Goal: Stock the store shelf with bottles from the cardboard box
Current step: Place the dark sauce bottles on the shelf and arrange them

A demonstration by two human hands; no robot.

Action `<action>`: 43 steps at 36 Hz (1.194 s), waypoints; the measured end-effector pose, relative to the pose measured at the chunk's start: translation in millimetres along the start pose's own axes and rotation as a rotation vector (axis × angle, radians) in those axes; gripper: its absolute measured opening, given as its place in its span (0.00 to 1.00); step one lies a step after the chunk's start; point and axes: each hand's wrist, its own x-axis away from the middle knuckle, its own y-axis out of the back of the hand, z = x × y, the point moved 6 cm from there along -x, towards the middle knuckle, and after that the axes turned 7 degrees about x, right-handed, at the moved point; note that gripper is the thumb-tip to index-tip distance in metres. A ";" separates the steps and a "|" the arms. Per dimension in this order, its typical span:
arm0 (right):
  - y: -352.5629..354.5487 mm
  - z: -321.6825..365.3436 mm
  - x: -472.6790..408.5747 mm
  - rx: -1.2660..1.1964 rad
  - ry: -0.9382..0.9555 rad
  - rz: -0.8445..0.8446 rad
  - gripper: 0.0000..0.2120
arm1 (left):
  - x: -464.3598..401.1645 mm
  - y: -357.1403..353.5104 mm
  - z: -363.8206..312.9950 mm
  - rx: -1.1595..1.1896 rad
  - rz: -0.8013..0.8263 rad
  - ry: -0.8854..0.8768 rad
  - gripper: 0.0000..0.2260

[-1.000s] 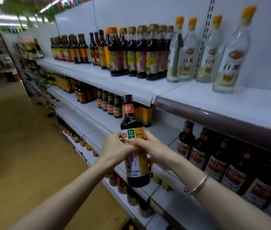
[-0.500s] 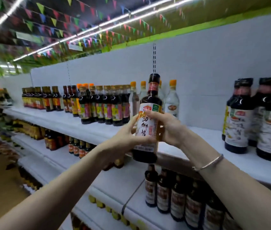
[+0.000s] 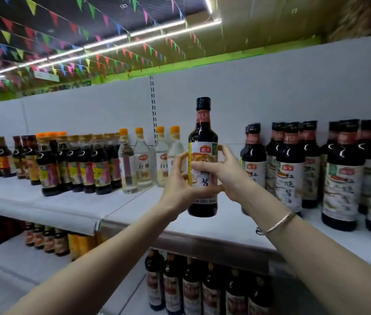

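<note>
**Dark glass going onto the top shelf**

Dark and glossy, the bottle (image 3: 203,160) is being held upright in both hands, its base hanging just above the white top shelf (image 3: 134,210), in the open stretch between the clear bottles (image 3: 143,160) on one side and the row of dark bottles (image 3: 254,160) on the other. The left hand (image 3: 180,178) is wrapping the label from its side, and the right hand (image 3: 227,173) is doing the same opposite; the fingers (image 3: 222,152) of both are curled tight round the body, clamped on the bottle.

To my eye the step in hand is the set-down. Doing it well probably means keeping the bottle plumb while lowering it, letting the base meet the shelf flat, not on an edge. The row on the right is standing close, so the right hand is the likelier one to knock a neighbour. Turning the label to face the aisle before letting go would match the stocked rows. The grip should loosen only once the shelf is bearing the weight. The cardboard box is not in view.
</note>
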 end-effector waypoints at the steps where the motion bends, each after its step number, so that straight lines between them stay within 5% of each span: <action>1: 9.7 -0.9 -0.5 0.018 0.012 -0.028 0.32 | -3.1 -6.2 4.0 -0.011 0.012 0.007 0.38; 11: 96.8 -14.7 18.9 0.230 0.104 -0.271 0.29 | -21.0 -80.2 24.5 0.025 0.299 0.130 0.35; 29: 152.1 -44.0 30.0 0.412 0.070 -0.414 0.39 | -22.9 -136.1 60.4 0.056 0.330 0.114 0.33; 43: 145.5 -48.7 27.2 0.528 0.112 -0.412 0.37 | -25.6 -129.6 77.1 0.131 0.330 0.133 0.35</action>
